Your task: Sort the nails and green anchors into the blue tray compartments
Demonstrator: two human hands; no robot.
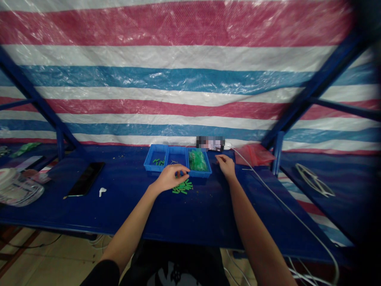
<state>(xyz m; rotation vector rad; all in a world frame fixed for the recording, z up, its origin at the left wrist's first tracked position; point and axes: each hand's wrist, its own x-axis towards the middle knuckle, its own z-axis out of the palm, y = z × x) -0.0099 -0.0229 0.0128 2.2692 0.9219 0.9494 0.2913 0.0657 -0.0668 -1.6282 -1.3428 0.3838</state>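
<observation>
My left hand (171,177) is curled with thumb and fingers nearly meeting, over the front edge of a blue divided tray (151,169). What it pinches, if anything, is too small to make out. Below it lies a loose pile of short green pieces (182,187). Several similar pieces (158,162) sit in the left compartment; small thin items (174,162) lie in the middle one, partly behind my hand. Green pieces in clear plastic (197,160) fill the right compartment. My right hand (226,165) is right of the tray, fingers bent together at the tips; its grip is unclear.
A phone (86,178), a white earbud (102,192) and a clear jar (20,188) are on the left. Behind the tray stands a blurred-out device (210,143). A red plastic bag (254,155) and a white cable (276,194) lie right. Blue frame posts (278,153) flank the table.
</observation>
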